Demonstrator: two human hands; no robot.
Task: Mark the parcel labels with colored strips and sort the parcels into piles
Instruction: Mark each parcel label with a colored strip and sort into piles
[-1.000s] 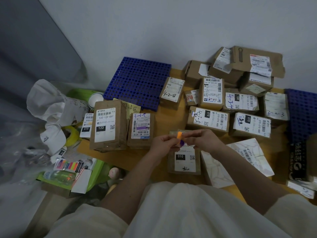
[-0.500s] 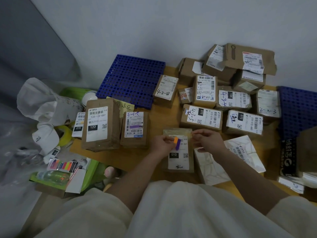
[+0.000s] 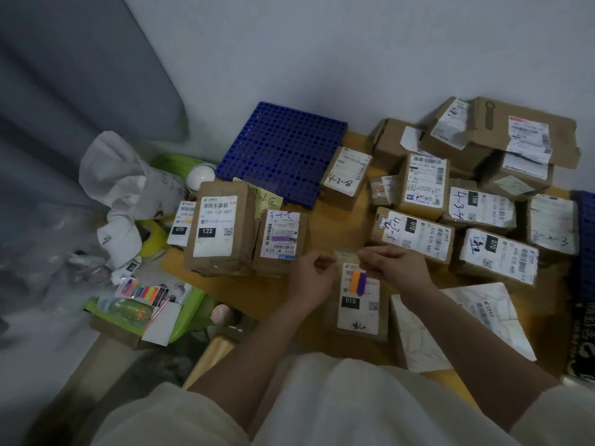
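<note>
Hands meet over one brown parcel (image 3: 355, 300) that lies near the front edge of the wooden table (image 3: 322, 226), its white label (image 3: 358, 299) marked 010 facing up. On that label, side by side and touching, sit an orange strip (image 3: 355, 281) and a purple strip (image 3: 362, 282), both between the two hands. The left hand (image 3: 310, 278) rests at the parcel's left edge with its fingers curled toward the thumb; whether it pinches anything I cannot tell. The right hand (image 3: 394, 267) is over the parcel's far right corner, fingers curled and fingertips drawn together just above the strips' upper ends; a pale sliver may be between them, but it is too faint to be sure.

To the left, two upright parcels stand together: a larger one marked 122 (image 3: 219, 231) and a smaller one (image 3: 280, 241) with a purple band across its label. A pile of labelled parcels (image 3: 467, 201) fills the table's far right corner, stacked against the wall. A white patterned package (image 3: 457, 323) lies just right of the 010 parcel, partly under the right forearm. A blue perforated panel (image 3: 283, 149) leans at the table's far left edge.

Off the table's left edge, a sheet of coloured strips (image 3: 143, 289) lies in a green tray (image 3: 190, 304); the clutter around it is blurred. The picture's right side cuts off a dark blue object (image 3: 584, 246).
</note>
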